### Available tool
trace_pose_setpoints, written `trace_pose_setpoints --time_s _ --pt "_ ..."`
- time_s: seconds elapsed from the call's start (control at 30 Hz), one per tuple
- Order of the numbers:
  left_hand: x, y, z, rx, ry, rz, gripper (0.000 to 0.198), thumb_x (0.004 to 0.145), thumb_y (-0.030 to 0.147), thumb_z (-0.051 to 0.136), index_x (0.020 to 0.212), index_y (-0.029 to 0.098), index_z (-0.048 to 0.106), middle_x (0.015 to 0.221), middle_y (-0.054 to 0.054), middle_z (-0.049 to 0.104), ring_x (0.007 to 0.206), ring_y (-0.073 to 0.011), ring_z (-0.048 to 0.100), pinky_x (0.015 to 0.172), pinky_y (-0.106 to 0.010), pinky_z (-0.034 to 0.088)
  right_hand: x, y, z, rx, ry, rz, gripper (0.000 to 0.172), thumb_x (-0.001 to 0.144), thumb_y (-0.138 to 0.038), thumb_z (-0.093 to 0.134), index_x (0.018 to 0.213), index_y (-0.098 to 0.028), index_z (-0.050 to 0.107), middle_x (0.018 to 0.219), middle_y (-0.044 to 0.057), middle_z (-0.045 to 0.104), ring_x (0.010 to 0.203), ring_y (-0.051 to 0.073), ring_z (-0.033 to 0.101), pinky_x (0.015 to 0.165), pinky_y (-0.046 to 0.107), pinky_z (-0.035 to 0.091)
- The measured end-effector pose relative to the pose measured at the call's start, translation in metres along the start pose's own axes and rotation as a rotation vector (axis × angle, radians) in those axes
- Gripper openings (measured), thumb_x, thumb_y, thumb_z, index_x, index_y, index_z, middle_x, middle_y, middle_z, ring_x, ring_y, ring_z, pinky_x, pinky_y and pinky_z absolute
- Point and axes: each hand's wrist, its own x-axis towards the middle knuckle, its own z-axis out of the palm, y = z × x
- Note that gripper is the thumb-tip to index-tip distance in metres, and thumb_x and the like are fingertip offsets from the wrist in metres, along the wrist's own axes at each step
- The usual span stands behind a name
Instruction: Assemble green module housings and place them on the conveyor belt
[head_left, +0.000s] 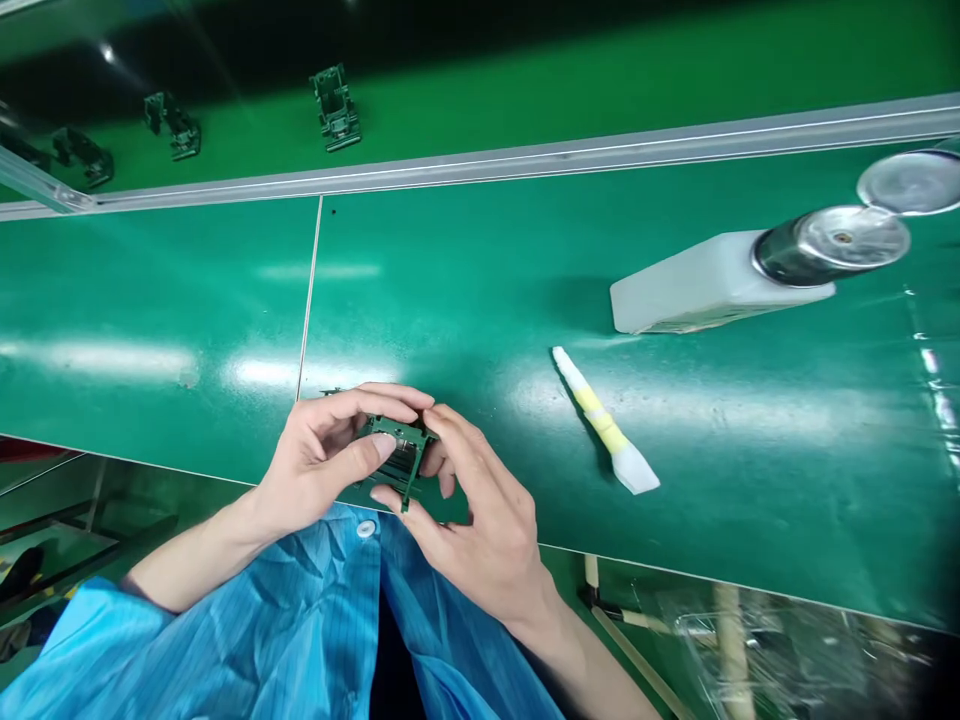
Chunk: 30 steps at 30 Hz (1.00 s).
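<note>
A small dark green plastic frame part [397, 455] is held between both hands just above the near edge of the green work mat [480, 290]. My left hand [322, 460] pinches its left side with thumb and fingers curled over the top. My right hand [480, 520] grips its right side and underside, fingers wrapped round it. Part of the piece is hidden behind the fingers. My blue striped smock [300, 620] shows below the hands.
A white brush with a yellow band [604, 425] lies to the right. A white bottle with a metal pump top [750, 270] lies on its side at the far right. Three similar green parts [336, 108] stand on the conveyor belt beyond the metal rail [525, 160].
</note>
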Motion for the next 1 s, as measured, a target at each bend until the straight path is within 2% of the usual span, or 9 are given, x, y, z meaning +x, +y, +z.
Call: trace_pose_setpoints --time_s 0.17,0.27,0.37,0.43,0.5,0.57,0.67,0.8,1.0 --pt "-0.003 -0.003 0.006 0.058 0.091 0.046 0.021 0.091 0.013 0.062 0.104 0.024 0.075 0.116 -0.007 0.074 0.11 -0.0195 0.07 0.093 -0.029 0.061 0.002 -0.001 0.002 -0.034 -0.012 -0.035 0.06 0.095 -0.028 0.07 0.148 -0.019 0.042 0.132 0.016 0.059 0.116 0.028 0.064 0.086 0.038 0.064" --pt "-0.01 0.009 0.0 0.214 0.048 0.115 0.033 0.09 0.011 0.063 0.118 0.026 0.071 0.128 -0.007 0.069 0.123 -0.0224 0.064 0.104 -0.035 0.056 0.006 0.002 -0.01 -0.071 -0.064 -0.026 0.057 0.095 -0.032 0.072 0.144 -0.02 0.047 0.126 0.014 0.063 0.111 0.028 0.066 0.092 0.041 0.061" --pt "-0.023 0.021 -0.032 0.394 0.12 0.275 0.046 0.088 0.014 0.066 0.131 0.027 0.064 0.132 -0.007 0.066 0.132 -0.0274 0.057 0.116 -0.045 0.048 0.004 0.014 -0.027 -0.142 -0.101 0.077 0.053 0.093 -0.036 0.074 0.14 -0.023 0.053 0.12 0.011 0.066 0.103 0.028 0.067 0.092 0.043 0.06" --pt "-0.032 0.02 -0.061 0.543 0.154 0.35 0.05 0.085 0.02 0.071 0.134 0.026 0.062 0.131 -0.007 0.067 0.13 -0.0282 0.058 0.113 -0.043 0.049 -0.002 0.026 -0.033 -0.193 -0.116 0.134 0.05 0.093 -0.037 0.073 0.138 -0.024 0.056 0.12 0.011 0.065 0.103 0.027 0.066 0.091 0.042 0.06" --pt "-0.039 0.009 -0.085 0.7 0.09 0.285 0.066 0.08 0.025 0.078 0.141 0.027 0.055 0.137 -0.008 0.062 0.129 -0.0286 0.058 0.104 -0.039 0.054 -0.008 0.037 -0.032 -0.23 -0.143 0.173 0.048 0.094 -0.04 0.071 0.137 -0.024 0.057 0.122 0.011 0.064 0.109 0.028 0.064 0.095 0.043 0.059" --pt "-0.041 -0.008 -0.096 0.805 0.003 0.133 0.087 0.074 0.031 0.084 0.15 0.03 0.042 0.148 -0.011 0.053 0.13 -0.0301 0.056 0.096 -0.039 0.057 -0.012 0.042 -0.025 -0.246 -0.165 0.191 0.048 0.095 -0.043 0.069 0.137 -0.022 0.056 0.127 0.012 0.062 0.119 0.029 0.06 0.101 0.044 0.056" --pt "-0.036 -0.033 -0.09 0.837 -0.042 0.05 0.096 0.073 0.039 0.085 0.154 0.032 0.034 0.151 -0.015 0.049 0.129 -0.0316 0.056 0.096 -0.044 0.056 -0.011 0.039 -0.008 -0.237 -0.194 0.181 0.05 0.096 -0.042 0.067 0.139 -0.02 0.053 0.134 0.012 0.059 0.126 0.03 0.057 0.106 0.047 0.053" --pt "-0.027 -0.049 -0.073 0.775 -0.005 0.168 0.073 0.079 0.038 0.08 0.143 0.025 0.05 0.132 -0.015 0.065 0.116 -0.0268 0.063 0.099 -0.045 0.054 -0.003 0.026 0.007 -0.242 -0.221 0.146 0.054 0.098 -0.036 0.065 0.146 -0.02 0.045 0.133 0.012 0.06 0.121 0.029 0.061 0.104 0.046 0.056" --pt "-0.03 -0.056 -0.075 0.548 0.036 0.165 0.069 0.073 0.037 0.085 0.135 0.025 0.057 0.131 -0.014 0.066 0.123 -0.0267 0.061 0.105 -0.043 0.052 0.013 -0.006 -0.003 -0.454 -0.285 -0.079 0.064 0.1 -0.03 0.06 0.155 -0.014 0.032 0.133 0.018 0.059 0.119 0.035 0.062 0.099 0.048 0.059"
